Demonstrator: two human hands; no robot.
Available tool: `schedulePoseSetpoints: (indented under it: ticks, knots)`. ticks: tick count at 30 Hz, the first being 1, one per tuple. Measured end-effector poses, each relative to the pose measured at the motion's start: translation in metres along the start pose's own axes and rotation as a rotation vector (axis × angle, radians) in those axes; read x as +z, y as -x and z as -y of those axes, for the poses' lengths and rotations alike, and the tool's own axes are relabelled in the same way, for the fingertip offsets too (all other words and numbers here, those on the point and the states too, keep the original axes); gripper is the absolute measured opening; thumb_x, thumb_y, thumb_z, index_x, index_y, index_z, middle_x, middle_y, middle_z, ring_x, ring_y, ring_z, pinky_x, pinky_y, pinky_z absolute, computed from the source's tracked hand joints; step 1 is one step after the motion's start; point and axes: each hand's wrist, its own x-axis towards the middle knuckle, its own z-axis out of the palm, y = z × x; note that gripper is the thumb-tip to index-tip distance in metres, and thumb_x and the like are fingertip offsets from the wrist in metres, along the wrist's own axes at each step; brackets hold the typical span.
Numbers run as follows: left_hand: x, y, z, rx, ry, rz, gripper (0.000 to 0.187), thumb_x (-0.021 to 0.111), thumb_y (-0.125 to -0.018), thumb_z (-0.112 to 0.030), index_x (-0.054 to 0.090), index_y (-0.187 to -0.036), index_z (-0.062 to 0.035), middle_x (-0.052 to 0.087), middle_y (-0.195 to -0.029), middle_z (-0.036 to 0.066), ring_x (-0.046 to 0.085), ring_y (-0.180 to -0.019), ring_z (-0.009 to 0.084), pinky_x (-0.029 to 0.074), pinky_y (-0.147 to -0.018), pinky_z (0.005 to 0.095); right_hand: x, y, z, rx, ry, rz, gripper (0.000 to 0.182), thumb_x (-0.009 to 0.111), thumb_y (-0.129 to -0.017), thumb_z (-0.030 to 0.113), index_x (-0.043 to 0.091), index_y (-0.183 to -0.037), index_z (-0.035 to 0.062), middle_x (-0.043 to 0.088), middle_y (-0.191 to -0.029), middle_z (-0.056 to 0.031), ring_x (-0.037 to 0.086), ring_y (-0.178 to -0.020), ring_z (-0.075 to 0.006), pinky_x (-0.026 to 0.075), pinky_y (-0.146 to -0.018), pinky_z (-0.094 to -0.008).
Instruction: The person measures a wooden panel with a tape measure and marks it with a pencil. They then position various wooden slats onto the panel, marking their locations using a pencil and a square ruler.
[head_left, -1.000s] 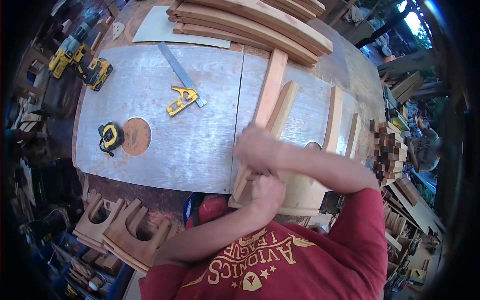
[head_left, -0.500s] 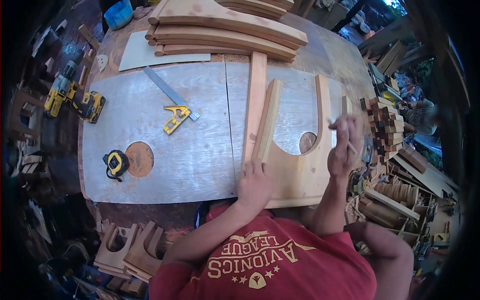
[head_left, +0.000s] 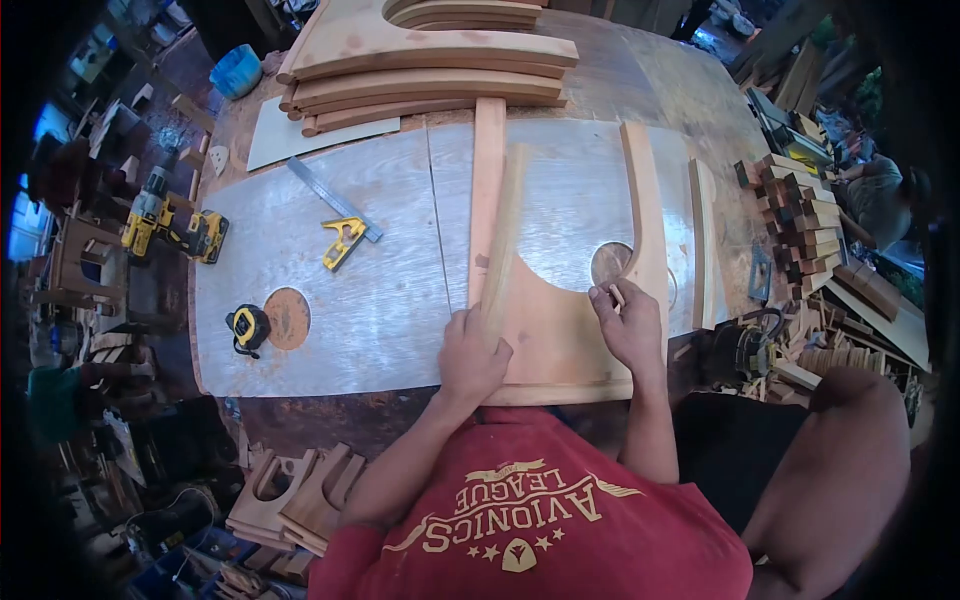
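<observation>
Wooden strip (head_left: 509,235) sits in the left hand's (head_left: 470,358) curled fingers; the right hand (head_left: 633,335), pinching a pencil-like stick (head_left: 617,296), has dropped, bringing both to the cutout panel (head_left: 560,335).

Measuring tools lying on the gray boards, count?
2. Tape measure: left, beside the round brown patch. Combination square: farther back and to the right of it. Any under the U-shaped wooden panel would be hidden.

left hand (head_left: 474,358) holds wooden strip (head_left: 509,225) | right hand (head_left: 628,325) pinches small stick (head_left: 616,294) | U-cut panel (head_left: 562,345) beneath
</observation>
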Motion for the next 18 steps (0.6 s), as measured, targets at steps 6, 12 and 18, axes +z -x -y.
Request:
schedulePoseSetpoints:
  ticks: [6,12,18]
  knots:
    - [0.029,0.024,-0.065,0.334,0.043,-0.146,0.059,0.073,-0.076,-0.012,0.054,-0.129,0.0029,0.057,-0.115,0.021,0.058,-0.101,0.0397,0.051,-0.087,0.0474,-0.023,0.020,-0.023,0.051,-0.585,0.246,0.042,0.075,-0.089,0.018,0.060,-0.119,-0.0072,0.069,-0.104,-0.0112,0.066,-0.080,-0.0131,0.053,-0.069,-0.0263]
    - [0.050,0.034,-0.092,0.497,0.178,0.052,0.070,0.081,-0.075,-0.022,0.052,-0.135,0.0010,0.050,-0.134,0.023,0.049,-0.122,0.0424,0.041,-0.104,0.0520,-0.061,0.022,-0.046,0.085,-0.828,0.179,0.062,0.079,-0.081,0.006,0.049,-0.133,-0.0092,0.063,-0.122,-0.0171,0.068,-0.099,-0.0198,0.057,-0.083,-0.0296]
    - [0.071,0.058,-0.009,0.620,-0.548,0.322,0.054,0.060,-0.090,-0.022,0.050,-0.142,-0.0102,0.042,-0.148,0.020,0.041,-0.136,0.0382,0.029,-0.116,0.0544,-0.105,0.022,-0.117,0.066,-0.852,0.015,0.061,0.082,-0.078,0.009,0.052,-0.128,-0.0074,0.065,-0.115,-0.0144,0.068,-0.095,-0.0202,0.056,-0.082,-0.0316]
